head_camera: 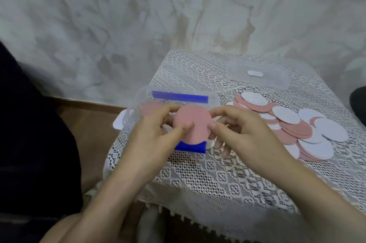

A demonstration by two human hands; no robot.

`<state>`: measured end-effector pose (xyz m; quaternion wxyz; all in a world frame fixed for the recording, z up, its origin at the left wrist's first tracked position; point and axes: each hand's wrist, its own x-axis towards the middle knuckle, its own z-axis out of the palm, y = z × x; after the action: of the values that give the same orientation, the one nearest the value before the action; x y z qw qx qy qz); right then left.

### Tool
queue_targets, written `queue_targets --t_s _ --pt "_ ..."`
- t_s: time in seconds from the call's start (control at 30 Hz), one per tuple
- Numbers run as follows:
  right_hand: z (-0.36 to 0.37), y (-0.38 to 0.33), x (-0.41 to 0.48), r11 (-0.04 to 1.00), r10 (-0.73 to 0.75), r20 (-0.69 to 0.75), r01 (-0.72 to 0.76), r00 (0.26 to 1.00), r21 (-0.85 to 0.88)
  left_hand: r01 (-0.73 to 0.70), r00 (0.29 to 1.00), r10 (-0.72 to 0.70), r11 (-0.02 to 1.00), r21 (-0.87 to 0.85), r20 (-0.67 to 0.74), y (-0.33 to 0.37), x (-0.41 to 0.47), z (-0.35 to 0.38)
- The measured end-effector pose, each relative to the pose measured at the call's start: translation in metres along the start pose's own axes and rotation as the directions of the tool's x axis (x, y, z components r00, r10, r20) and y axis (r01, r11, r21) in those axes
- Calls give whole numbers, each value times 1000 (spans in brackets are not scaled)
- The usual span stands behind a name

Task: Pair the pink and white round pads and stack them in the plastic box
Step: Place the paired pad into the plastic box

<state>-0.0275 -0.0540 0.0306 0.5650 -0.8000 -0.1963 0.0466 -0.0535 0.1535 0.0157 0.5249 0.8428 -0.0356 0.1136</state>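
A pink round pad (193, 124) is held up between both hands, just above the near side of the clear plastic box (213, 98) with blue clips. My left hand (156, 133) pinches its left edge with thumb on top. My right hand (243, 130) pinches its right edge. Whether a white pad lies behind it is hidden. Inside the box, at its left, a pink pad (150, 107) shows through the wall. A loose pile of pink and white pads (293, 128) lies on the table to the right.
The clear box lid (257, 73) lies at the back of the small table, which is covered with a lace cloth (217, 175). A white tab (118, 122) sticks out at the box's left end. A dark shape fills the left edge; a marbled wall rises behind.
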Motion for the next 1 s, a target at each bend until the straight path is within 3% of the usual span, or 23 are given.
queue_targets --t_s 0.47,0.63,0.8,0.93,1.0 --pt "42 -18 68 997 77 56 -79 995 24 113 949 -21 955 276 -314 -34 18 -65" --pt "50 -14 90 990 121 128 -111 984 -83 207 970 -151 927 313 -193 -42 22 -64" --pt "59 -6 116 956 200 150 -159 968 -244 193 976 -149 930 313 -161 -43 18 -63" --pt "66 7 127 859 216 156 -112 964 -499 181 977 -139 940 288 -162 -44 15 -63" --pt "67 8 127 844 219 163 -103 962 -527 179 977 -136 940 291 -163 -45 15 -63"
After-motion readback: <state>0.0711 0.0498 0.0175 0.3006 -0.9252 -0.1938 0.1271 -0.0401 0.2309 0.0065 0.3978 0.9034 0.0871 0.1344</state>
